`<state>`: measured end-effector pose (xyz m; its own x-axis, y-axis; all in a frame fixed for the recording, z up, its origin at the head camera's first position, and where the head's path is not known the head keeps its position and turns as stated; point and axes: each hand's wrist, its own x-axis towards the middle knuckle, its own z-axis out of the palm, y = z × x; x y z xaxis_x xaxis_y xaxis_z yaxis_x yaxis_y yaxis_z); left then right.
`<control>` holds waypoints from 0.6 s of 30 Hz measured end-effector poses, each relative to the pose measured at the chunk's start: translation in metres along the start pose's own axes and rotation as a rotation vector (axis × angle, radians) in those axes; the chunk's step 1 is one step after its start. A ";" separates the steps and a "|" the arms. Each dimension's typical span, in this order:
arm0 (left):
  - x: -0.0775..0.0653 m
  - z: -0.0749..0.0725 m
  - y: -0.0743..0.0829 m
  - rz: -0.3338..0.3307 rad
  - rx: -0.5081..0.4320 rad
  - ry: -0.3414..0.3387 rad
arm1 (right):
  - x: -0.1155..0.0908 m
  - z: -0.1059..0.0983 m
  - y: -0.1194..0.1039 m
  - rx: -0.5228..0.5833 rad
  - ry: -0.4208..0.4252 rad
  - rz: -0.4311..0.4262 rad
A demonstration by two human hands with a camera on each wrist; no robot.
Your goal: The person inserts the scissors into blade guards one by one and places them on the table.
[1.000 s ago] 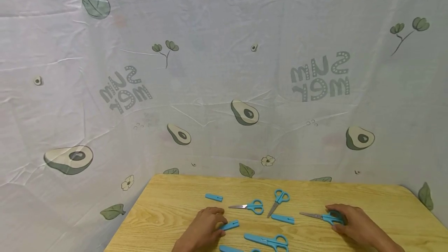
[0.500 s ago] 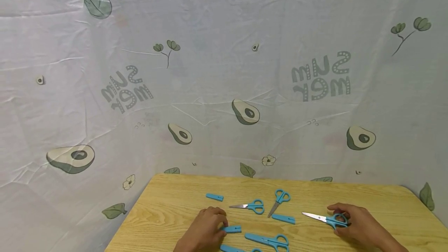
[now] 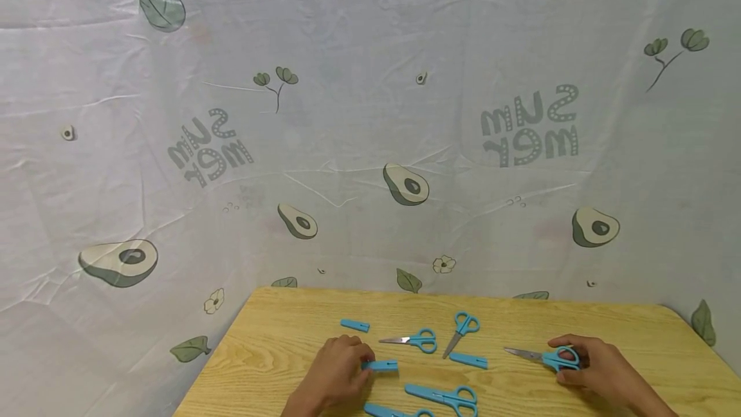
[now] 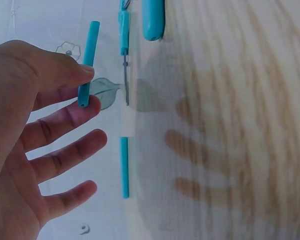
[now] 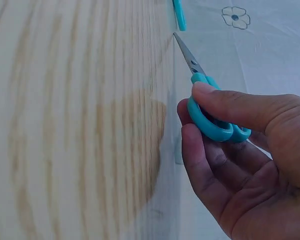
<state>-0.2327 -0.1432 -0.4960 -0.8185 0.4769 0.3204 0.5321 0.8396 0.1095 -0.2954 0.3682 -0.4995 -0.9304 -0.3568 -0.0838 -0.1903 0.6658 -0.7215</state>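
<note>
Blue in either grip: at left, a person's left hand [image 3: 341,369] pinches a cap [image 3: 384,365] between thumb and fingers, its long axis running rightward from the fingertips. Well apart, the right hand [image 3: 599,369] clasps scissors [image 3: 547,357] by the handles, blades pointing left from its fingers, roughly toward the cap.

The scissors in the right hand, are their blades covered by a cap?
No, the right hand holds scissors whose metal blades are plainly bare.
</note>
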 end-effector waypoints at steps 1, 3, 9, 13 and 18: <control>0.000 0.000 -0.001 0.001 0.004 0.008 | 0.000 0.000 0.000 0.015 0.001 0.002; -0.001 -0.001 -0.002 0.000 0.003 0.024 | -0.001 0.001 0.000 0.044 0.003 0.007; -0.002 -0.004 -0.005 0.001 -0.054 0.059 | -0.008 -0.004 0.007 0.210 -0.040 -0.016; -0.003 -0.006 -0.006 -0.002 -0.068 0.080 | -0.014 -0.008 0.012 0.290 -0.098 -0.029; -0.004 -0.009 -0.008 -0.016 -0.053 0.093 | -0.021 -0.011 0.012 0.368 -0.142 0.028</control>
<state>-0.2323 -0.1543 -0.4896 -0.8045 0.4356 0.4037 0.5321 0.8307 0.1641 -0.2819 0.3913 -0.4989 -0.8761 -0.4462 -0.1826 -0.0167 0.4066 -0.9135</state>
